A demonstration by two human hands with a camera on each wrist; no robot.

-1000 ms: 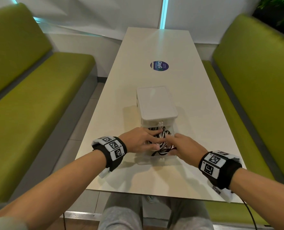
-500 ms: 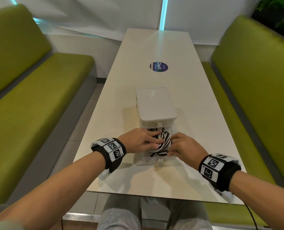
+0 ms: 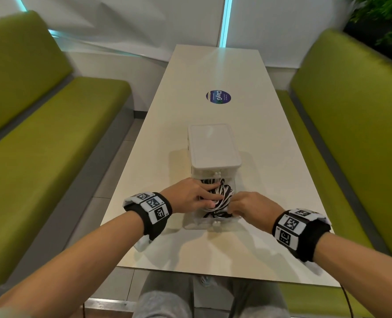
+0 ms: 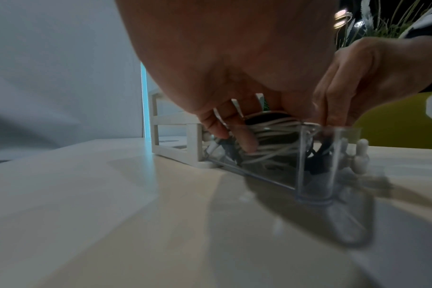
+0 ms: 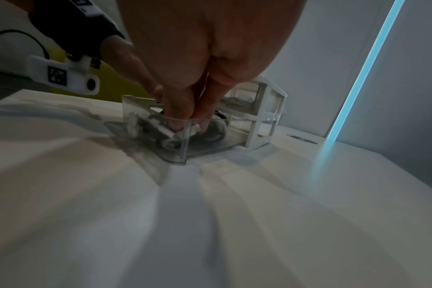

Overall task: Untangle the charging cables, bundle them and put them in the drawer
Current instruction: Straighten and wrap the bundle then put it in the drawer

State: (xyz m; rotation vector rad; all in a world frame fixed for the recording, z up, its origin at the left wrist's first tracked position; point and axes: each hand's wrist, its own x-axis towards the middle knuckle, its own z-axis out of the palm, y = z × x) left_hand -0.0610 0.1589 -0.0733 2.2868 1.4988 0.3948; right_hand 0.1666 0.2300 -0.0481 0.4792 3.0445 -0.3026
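Note:
A bundle of black and white charging cables (image 3: 222,196) lies in the clear drawer (image 3: 211,221), which is pulled out toward me from the white drawer unit (image 3: 213,148). My left hand (image 3: 188,193) reaches in from the left, its fingers stretched over the bundle and pressing it down. The left wrist view shows a fingertip (image 4: 247,141) on the white cables (image 4: 274,128) behind the clear wall (image 4: 313,161). My right hand (image 3: 247,205) is at the drawer's near right corner. Its fingertips (image 5: 178,120) point down inside the drawer (image 5: 178,144) onto the cable ends.
The unit stands mid-width on a long white table (image 3: 236,72), with a round blue sticker (image 3: 218,97) beyond it. Green benches run along the left (image 3: 53,145) and right (image 3: 351,134) sides. A white wall closes off the far end.
The bundle has sunk lower into the drawer. My right hand has shifted from the bundle's side to the drawer's near right corner. My left hand stays on top of the bundle.

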